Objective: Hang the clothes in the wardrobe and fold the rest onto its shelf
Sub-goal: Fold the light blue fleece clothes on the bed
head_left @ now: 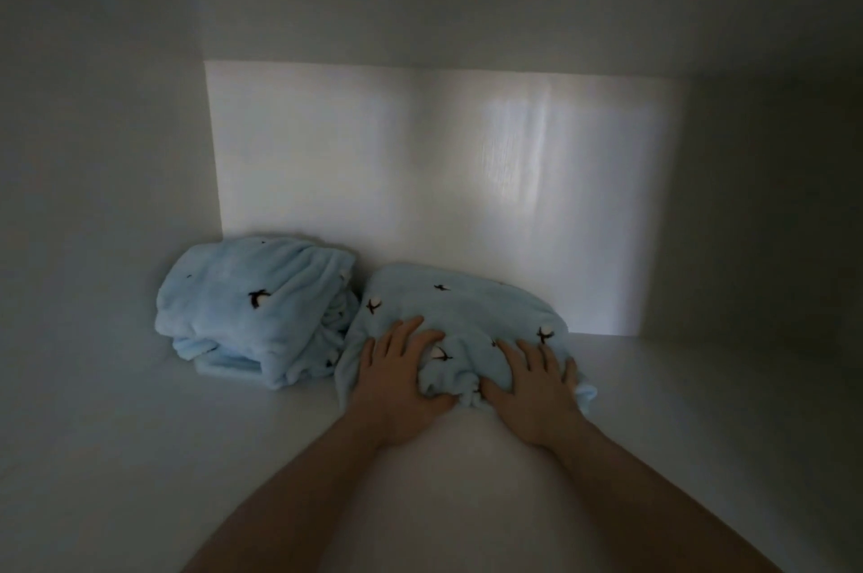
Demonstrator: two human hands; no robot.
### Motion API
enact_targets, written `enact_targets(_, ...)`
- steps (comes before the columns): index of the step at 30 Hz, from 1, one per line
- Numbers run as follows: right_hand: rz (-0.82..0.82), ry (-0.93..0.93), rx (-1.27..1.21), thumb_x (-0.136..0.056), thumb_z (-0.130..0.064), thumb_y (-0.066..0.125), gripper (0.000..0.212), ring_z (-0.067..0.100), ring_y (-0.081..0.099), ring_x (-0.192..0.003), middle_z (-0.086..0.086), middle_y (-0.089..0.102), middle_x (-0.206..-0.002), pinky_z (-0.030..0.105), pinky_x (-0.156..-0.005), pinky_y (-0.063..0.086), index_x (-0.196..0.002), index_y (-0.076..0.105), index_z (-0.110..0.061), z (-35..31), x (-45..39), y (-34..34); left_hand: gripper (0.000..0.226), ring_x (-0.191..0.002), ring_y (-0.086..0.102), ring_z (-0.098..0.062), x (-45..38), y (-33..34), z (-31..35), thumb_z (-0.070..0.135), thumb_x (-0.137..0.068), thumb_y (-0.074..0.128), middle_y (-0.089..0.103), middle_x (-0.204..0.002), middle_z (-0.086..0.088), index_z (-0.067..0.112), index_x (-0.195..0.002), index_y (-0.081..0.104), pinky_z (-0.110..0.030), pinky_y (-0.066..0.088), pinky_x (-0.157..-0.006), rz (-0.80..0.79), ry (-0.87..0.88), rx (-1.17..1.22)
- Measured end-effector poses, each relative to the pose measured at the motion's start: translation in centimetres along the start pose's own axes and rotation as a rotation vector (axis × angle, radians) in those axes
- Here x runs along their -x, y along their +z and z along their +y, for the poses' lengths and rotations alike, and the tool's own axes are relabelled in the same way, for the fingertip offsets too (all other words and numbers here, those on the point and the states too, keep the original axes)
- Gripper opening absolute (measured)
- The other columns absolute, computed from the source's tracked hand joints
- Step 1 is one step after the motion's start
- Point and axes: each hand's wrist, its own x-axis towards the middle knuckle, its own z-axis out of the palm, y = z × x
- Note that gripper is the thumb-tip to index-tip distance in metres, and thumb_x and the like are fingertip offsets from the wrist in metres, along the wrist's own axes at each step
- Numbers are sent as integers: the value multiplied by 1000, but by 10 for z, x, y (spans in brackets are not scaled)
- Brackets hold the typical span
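Observation:
Two folded light-blue fleece garments with small dark bird prints lie on the white wardrobe shelf (140,456). One folded garment (252,311) sits in the back left corner, untouched. The second folded garment (467,329) lies to its right, near the back wall. My left hand (397,378) rests flat on this second garment's front left part, fingers spread. My right hand (532,390) presses flat on its front right part, fingers straight. Both forearms reach in from the bottom of the view.
The white back wall (443,199) of the compartment is lit in a bright patch. Dim side walls (93,199) close the shelf on the left and on the right (770,222). Bare shelf surface lies right of the garments (700,409).

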Motion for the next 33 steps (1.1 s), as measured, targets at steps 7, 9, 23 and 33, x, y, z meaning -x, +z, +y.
enact_targets(7, 28, 0, -15, -93, -77, 35, 76, 28, 16, -155, -4, 24, -166, 56, -124, 4, -159, 21, -42, 1, -5, 4, 85, -153, 19, -17, -7, 9, -6, 80, -75, 57, 21, -164, 14, 50, -149, 31, -49, 15, -124, 49, -15, 11)
enact_targets(9, 23, -3, -4, -94, -76, 35, 76, 28, 15, -155, -4, 22, -167, 56, -124, 4, -160, 20, -41, 0, -4, 2, 85, -153, 19, -16, -7, 10, -7, 80, -75, 59, 21, -164, 15, 50, -149, 31, -48, 16, -124, 53, -20, 22)
enact_targets(23, -117, 70, 31, -101, -69, 31, 85, 31, -11, -159, 6, -12, -173, 52, -127, -1, -164, -7, -29, -26, 63, -16, 87, -152, 23, -23, -5, 3, -4, 81, -74, 56, 24, -165, 7, 47, -150, 32, -49, 17, -124, 5, -52, 20)
enact_targets(33, -304, 146, 69, -98, -74, 17, 81, 24, -7, -160, 2, -3, -174, 48, -128, -6, -165, 6, -30, -56, 158, -44, 95, -148, 31, -29, -4, 2, -3, 86, -68, 45, 30, -163, -1, 38, -149, 36, -56, 15, -124, -2, -24, 4)
